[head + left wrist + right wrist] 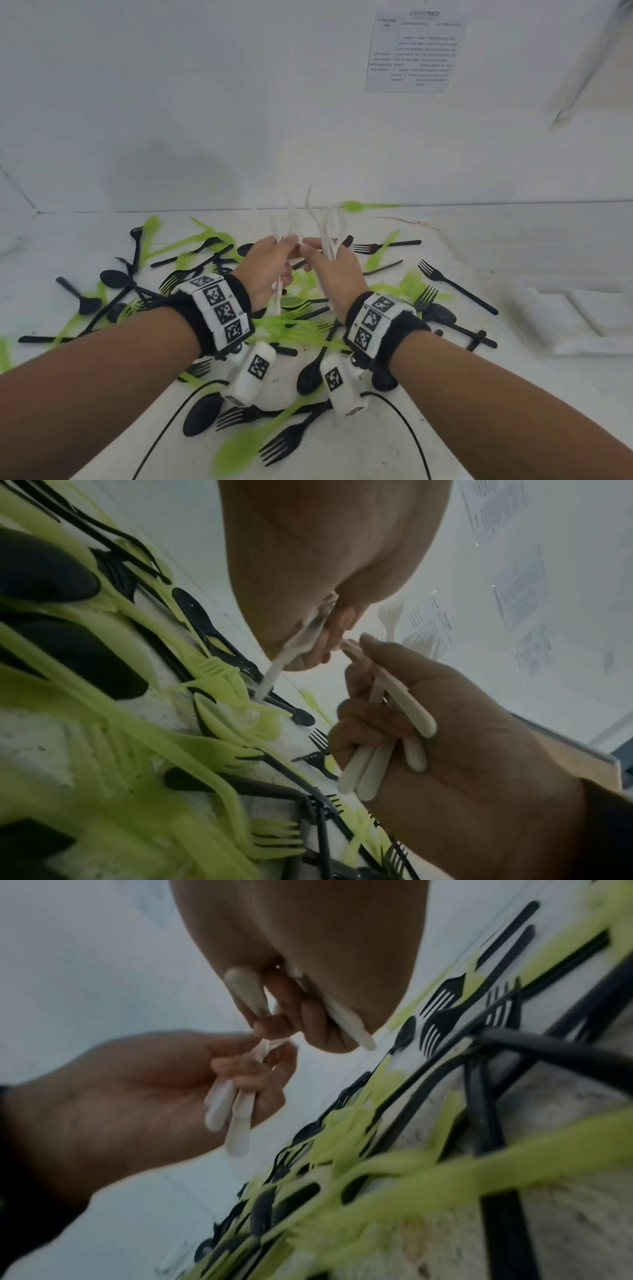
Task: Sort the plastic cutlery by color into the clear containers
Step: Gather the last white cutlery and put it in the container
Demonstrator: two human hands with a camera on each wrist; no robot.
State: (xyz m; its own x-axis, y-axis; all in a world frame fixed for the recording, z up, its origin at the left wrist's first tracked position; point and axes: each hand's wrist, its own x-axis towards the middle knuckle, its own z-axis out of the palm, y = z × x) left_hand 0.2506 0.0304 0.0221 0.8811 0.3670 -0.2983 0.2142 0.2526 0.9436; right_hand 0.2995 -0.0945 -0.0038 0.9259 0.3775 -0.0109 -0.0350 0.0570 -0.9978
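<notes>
The left hand [265, 265] is raised above the pile, its fingers curled around a few white plastic utensils [279, 240] whose handles hang below the palm and whose heads rise above the fingertips. The right hand [334, 267] is just beside it, fingertips nearly meeting, and grips a larger bunch of white plastic cutlery [329, 229]; the left wrist view shows several rounded white handles [377, 756] sticking out under its curled fingers.

Both wrists wear black bands with white marker blocks [219, 308] and small white camera units hanging beneath.

Under the hands, black plastic forks and spoons [455, 284] lie scattered and crossed with translucent green plastic cutlery [298, 329] over the white tabletop [376, 445]. One green plastic spoon [370, 205] lies apart at the far edge near the wall. A clear plastic container [582, 318] sits at the right of the tabletop, well apart from the hands. A printed paper sheet [416, 51] hangs on the white wall.
</notes>
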